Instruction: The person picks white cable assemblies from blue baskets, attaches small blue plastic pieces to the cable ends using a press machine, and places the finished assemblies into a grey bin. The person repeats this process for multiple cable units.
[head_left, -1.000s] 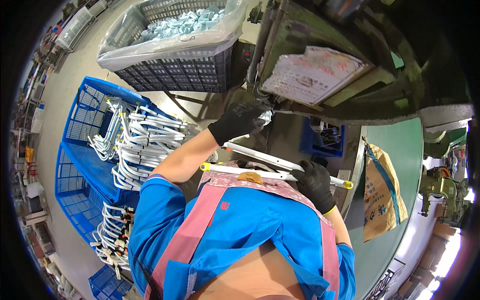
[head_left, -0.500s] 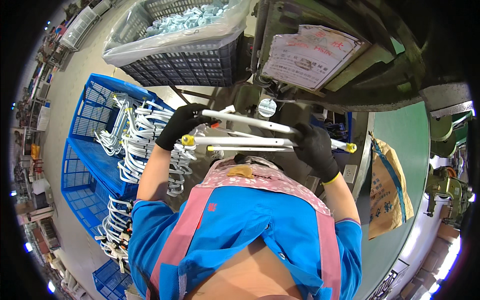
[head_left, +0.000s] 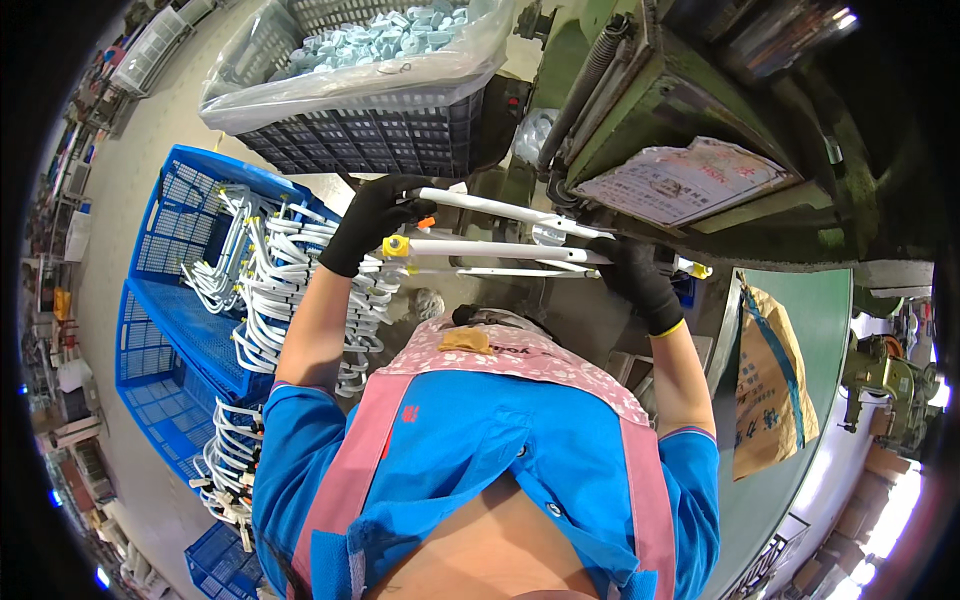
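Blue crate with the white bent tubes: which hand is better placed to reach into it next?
Left, probably: the left hand is nearer the blue crate, while the right hand holds the white frame farther away. The left also seems to hold the frame.

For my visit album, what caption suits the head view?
Black-gloved left hand and right hand hold a white tubular frame near a green machine and blue crates.

Brn sack [head_left: 770, 375] on green bench [head_left: 832, 315], blk crate [head_left: 370, 135], machine [head_left: 640, 130] w/ sheet [head_left: 690, 185].
Sack, blue stripe down it, lies nr bench's L edge; crate holds pale-blue pcs [head_left: 390, 42], clear liner [head_left: 285, 108] over its rim; sheet sits nr machine's btm edge.
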